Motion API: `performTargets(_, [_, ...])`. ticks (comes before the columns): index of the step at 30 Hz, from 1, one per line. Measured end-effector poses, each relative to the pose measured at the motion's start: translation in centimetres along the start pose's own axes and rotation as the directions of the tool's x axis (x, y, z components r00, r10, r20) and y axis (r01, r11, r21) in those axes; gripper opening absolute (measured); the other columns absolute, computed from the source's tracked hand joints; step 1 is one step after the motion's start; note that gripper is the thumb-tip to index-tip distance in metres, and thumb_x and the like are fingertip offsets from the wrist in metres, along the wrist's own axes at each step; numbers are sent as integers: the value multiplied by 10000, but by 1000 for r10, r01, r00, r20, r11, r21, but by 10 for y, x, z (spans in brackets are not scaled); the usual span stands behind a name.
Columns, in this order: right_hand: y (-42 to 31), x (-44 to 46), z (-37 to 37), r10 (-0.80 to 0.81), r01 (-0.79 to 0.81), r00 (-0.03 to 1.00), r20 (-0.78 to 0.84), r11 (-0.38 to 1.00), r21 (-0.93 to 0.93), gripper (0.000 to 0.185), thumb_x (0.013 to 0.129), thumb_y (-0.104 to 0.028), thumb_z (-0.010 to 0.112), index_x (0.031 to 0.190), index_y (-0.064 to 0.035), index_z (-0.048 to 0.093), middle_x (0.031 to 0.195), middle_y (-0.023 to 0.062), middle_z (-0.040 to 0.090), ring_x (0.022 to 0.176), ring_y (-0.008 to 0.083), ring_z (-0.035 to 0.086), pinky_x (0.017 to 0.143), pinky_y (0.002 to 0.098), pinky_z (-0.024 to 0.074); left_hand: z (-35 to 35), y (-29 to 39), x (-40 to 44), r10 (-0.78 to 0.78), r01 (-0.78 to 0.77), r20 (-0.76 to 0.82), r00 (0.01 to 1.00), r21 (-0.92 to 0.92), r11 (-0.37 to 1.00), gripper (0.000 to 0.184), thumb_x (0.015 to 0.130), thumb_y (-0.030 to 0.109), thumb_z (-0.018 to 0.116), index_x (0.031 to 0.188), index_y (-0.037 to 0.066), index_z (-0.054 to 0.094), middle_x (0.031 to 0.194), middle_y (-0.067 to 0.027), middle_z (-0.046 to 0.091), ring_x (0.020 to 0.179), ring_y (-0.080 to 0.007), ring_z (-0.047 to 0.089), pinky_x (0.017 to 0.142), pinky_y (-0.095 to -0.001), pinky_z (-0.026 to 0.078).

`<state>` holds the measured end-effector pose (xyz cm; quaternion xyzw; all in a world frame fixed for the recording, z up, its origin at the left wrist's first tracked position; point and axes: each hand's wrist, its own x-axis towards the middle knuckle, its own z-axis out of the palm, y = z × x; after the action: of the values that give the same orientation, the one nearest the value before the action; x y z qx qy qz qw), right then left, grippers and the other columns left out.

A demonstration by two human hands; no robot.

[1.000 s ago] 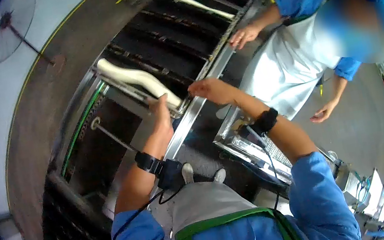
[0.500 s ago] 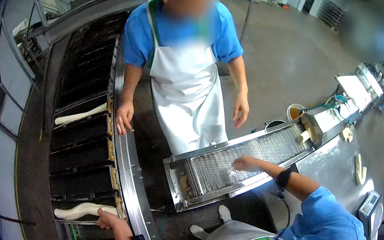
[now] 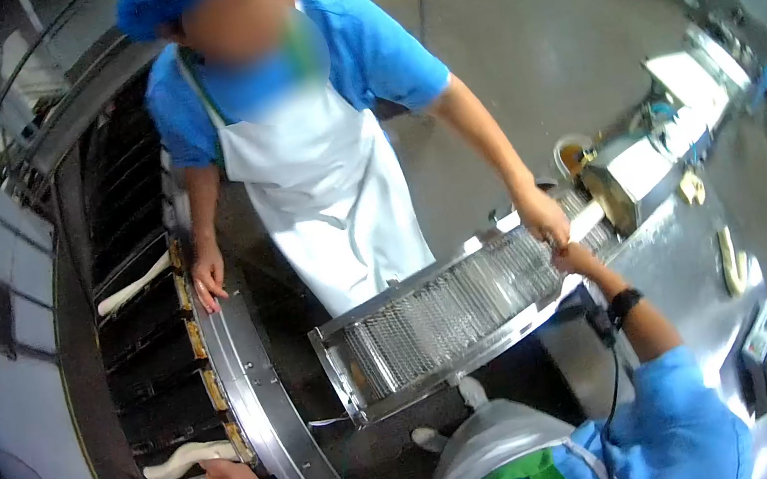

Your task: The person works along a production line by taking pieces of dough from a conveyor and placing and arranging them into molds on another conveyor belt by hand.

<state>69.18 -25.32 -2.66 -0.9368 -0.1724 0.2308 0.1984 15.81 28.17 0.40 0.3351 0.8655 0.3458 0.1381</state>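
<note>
At the lower left, a pale dough strip lies across a dark tray section. My left hand is at its right end, fingers curled against the dough. My right hand is stretched over the far end of the mesh conveyor, its fingers bent closed. It meets a co-worker's hand there, just below a pale dough piece at the machine's outlet. What my right fingers hold, if anything, is hidden.
Opposite me stands a co-worker in a white apron, one hand on the metal rail. Another dough strip lies farther up the tray line. On the steel table are a dough piece and a scale.
My right hand has moved right along the conveyor to the outlet. The co-worker has leaned over and reached there too. My left hand stays by the dough strip; the view has shifted.
</note>
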Motion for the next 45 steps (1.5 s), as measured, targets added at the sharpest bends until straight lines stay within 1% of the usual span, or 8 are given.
performTargets(19, [68, -38, -52, 162, -175, 967, -199, 984, -46, 181, 624, -165, 494, 637, 1, 564, 483, 102, 500, 404, 174, 484, 402, 289, 404, -51, 20, -29, -67, 69, 32, 997, -58, 996, 508, 760, 400, 343, 917, -78, 415, 942, -207, 454, 833, -318, 475, 707, -384, 389])
performTargets(20, [54, -47, -61, 228, -233, 966, -125, 972, -28, 234, 623, -227, 479, 703, -28, 573, 726, 195, 533, 700, 329, 517, 639, 372, 414, -48, 17, -28, -51, 47, -81, 995, -47, 998, 520, 762, 418, 356, 880, -80, 446, 888, -187, 484, 782, -289, 496, 668, -360, 401])
performTargets(25, [66, -35, -54, 73, -79, 959, -275, 997, -12, 210, 624, -188, 513, 672, 11, 561, 562, 142, 534, 471, 200, 529, 467, 301, 429, -46, 17, -18, -136, 137, 21, 990, -26, 990, 511, 746, 414, 368, 885, -73, 437, 965, -221, 454, 852, -324, 477, 717, -397, 391])
performTargets(30, [58, -32, -59, 112, -151, 944, -311, 983, -104, 255, 623, -214, 525, 741, 9, 560, 688, 190, 548, 674, 285, 549, 602, 339, 429, -38, 13, -21, -157, 156, -120, 980, -19, 988, 542, 767, 393, 347, 891, -124, 455, 941, -257, 465, 858, -354, 474, 736, -411, 389])
performTargets(32, [66, -29, -53, 130, -160, 944, -302, 984, -78, 275, 618, -226, 526, 773, -1, 550, 732, 196, 543, 710, 302, 536, 634, 349, 418, -67, 21, -51, 161, -161, 92, 983, -9, 987, 549, 771, 393, 329, 895, -128, 451, 927, -252, 477, 858, -369, 472, 738, -423, 387])
performTargets(42, [54, 2, -56, -10, -41, 973, -232, 977, -211, 457, 617, -354, 576, 866, 22, 501, 826, 209, 518, 772, 332, 490, 686, 376, 389, -5, -6, 32, 12, 1, -99, 995, 135, 991, 506, 697, 468, 412, 809, -18, 503, 915, -201, 492, 815, -317, 506, 677, -416, 413])
performTargets(43, [41, 16, -62, 10, -60, 978, -207, 970, -236, 434, 611, -330, 576, 861, 17, 505, 818, 208, 520, 766, 337, 493, 677, 375, 392, -9, -8, 34, 420, -396, -16, 907, 306, 866, 361, 690, 355, 434, 732, 1, 490, 790, -172, 500, 716, -292, 518, 582, -399, 415])
performTargets(45, [49, 7, -58, -15, -34, 968, -252, 981, -190, 385, 596, -284, 568, 834, 15, 516, 788, 211, 524, 744, 346, 502, 643, 377, 403, -11, 5, 33, 909, -897, 295, 293, 414, 155, 135, 676, 130, 477, 579, 39, 463, 539, -115, 515, 520, -241, 541, 394, -364, 418])
